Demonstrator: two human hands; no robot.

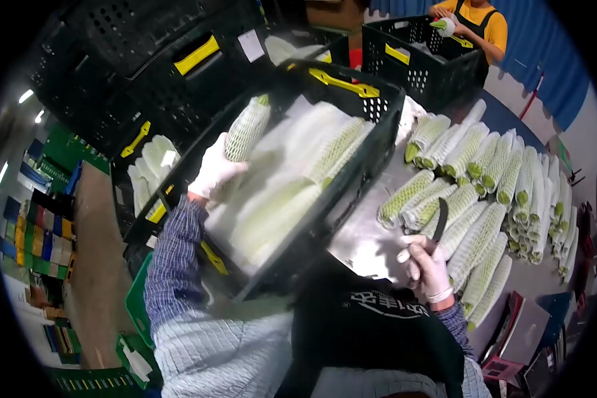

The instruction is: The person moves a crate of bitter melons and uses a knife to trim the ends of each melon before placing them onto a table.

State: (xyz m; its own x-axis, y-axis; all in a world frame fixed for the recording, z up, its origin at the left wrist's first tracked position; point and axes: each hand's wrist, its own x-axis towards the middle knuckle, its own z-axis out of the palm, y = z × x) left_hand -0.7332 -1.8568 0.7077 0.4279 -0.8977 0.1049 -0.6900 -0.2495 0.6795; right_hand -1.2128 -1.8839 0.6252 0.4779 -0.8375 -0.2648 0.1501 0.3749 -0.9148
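The left hand (219, 166), in a pale glove, is closed round the lower end of a gourd (247, 129) in a white net. The gourd stands tilted, its green tip up, above the left part of the big crate (386, 126). The thumb side shows; most of the other fingers are hidden behind the gourd, and the hand's lower edge is blurred.

The right hand (426, 266), also gloved, is over the table (365, 249), its fingers curled closed on a black tool (441, 219). Only the tool's curved upper part shows; its grip is hidden in the hand, and whether it is a knife cannot be told for sure.

Inside the big crate lie more pale gourds (278, 212), so blurred that their nets and edges run together on the near side. On the right, the table bears a wide pile (477, 219) of netted gourds; those underneath are mostly covered.

At left, the side crate (136, 142) holds a few gourds, partly hidden by the big crate's wall. At the far right, a person (491, 30), cut off by the top edge, holds a netted gourd above the far crate (414, 66), whose contents are hard to make out.
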